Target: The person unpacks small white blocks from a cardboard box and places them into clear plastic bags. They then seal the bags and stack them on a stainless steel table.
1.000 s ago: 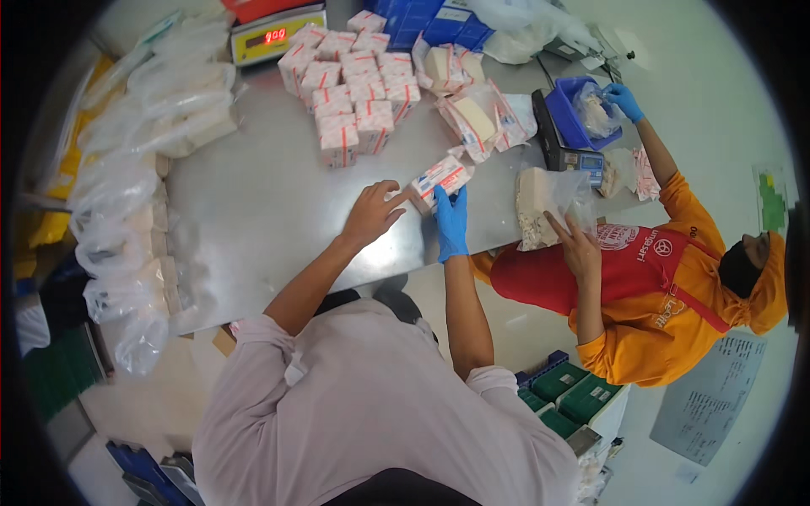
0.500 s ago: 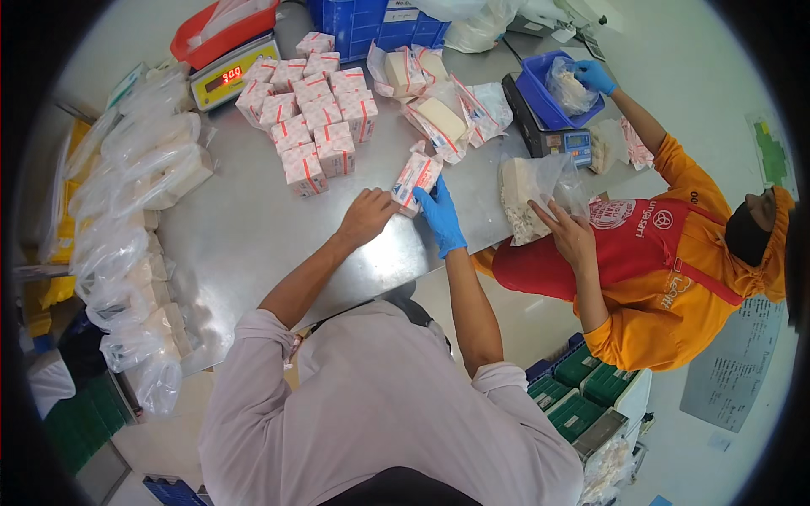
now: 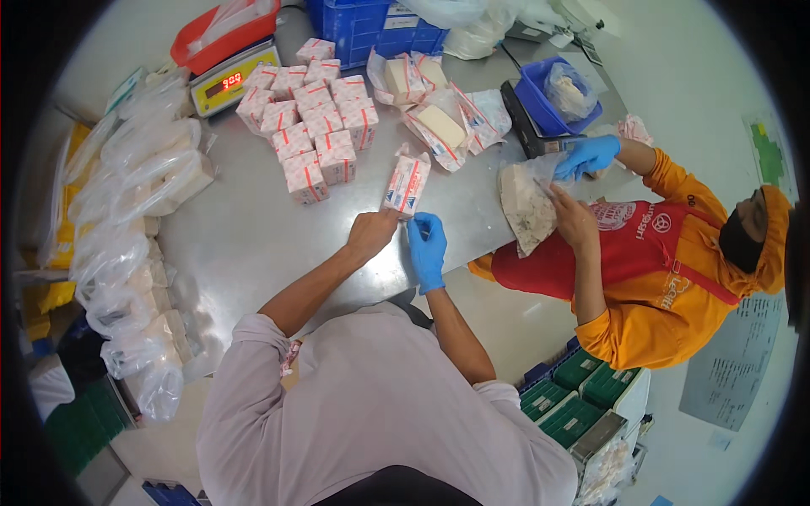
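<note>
A pale block in printed white, red and blue wrapping (image 3: 408, 184) lies on the metal table in front of me, its far end loosely folded up. My bare left hand (image 3: 372, 234) is closed at the near left corner of this wrapped block, fingertips pinching its edge. At the near right corner, my blue-gloved right hand (image 3: 428, 247) has its fingers curled together against the wrapping. Beyond and to the left stand several wrapped blocks (image 3: 323, 121) in rows, partly stacked. Farther right, unwrapped pale blocks (image 3: 440, 126) rest on opened wrappers.
Bagged pale blocks (image 3: 139, 202) line the table's left side. A yellow scale (image 3: 235, 80) bears a red tray (image 3: 221, 44). A blue crate (image 3: 371, 32) stands at the back. At right, a co-worker (image 3: 675, 236) holds a clear bag of crumbly pieces (image 3: 527, 209) near a blue basket (image 3: 557, 126).
Both my hands have drawn nearer to me, the right from the block's side to its near end. The co-worker's gloved hand has left the basket for the bag.
</note>
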The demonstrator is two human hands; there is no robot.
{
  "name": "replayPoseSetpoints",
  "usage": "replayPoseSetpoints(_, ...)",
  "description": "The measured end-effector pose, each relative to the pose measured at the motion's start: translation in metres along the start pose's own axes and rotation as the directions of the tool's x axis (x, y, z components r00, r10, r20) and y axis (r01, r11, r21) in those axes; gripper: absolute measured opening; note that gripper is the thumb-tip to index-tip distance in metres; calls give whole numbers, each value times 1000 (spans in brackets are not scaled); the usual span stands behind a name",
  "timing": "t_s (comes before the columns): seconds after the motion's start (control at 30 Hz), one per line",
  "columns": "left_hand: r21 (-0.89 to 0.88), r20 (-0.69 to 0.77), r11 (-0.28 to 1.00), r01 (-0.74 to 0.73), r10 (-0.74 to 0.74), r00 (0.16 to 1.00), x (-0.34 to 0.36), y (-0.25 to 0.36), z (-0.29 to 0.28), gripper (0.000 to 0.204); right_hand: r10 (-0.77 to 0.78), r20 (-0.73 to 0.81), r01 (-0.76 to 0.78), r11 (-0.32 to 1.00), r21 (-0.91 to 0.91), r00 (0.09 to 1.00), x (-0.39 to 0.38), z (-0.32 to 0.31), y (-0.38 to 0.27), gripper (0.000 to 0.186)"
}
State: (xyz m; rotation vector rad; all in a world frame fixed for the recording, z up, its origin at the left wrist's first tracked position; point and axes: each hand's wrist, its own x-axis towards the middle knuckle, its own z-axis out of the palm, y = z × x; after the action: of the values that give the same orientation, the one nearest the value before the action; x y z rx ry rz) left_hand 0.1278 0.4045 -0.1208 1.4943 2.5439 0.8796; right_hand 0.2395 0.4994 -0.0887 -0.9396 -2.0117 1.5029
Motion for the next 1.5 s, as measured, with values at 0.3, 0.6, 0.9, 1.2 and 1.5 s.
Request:
replayPoseSetpoints(0.3,245,125,963,111,-145,981,14,3,-61,14,-468,140,435,613,-660,873,4,12,7,21)
replayPoseSetpoints(0.6,2,92,946,-325,323,942,25,-33,-45,16,-486,147,466,644,-607,862,20,17,14,11)
replayPoseSetpoints(0.9,16,-148,872,-490,487,861,0,-26,-52,18,-349,2,326,873,-362,937,10,18,23,8)
replayPoseSetpoints(1.2,-39,-183,874,-484,470,863,0,-32,-46,19,-98,-82,94,994,-54,992,14,20,32,15)
replayPoseSetpoints(1.5,61,-48,934,-352,355,934,-20,-27,-35,11,115,164,-61,951,-304,980,0,11,-4,37)
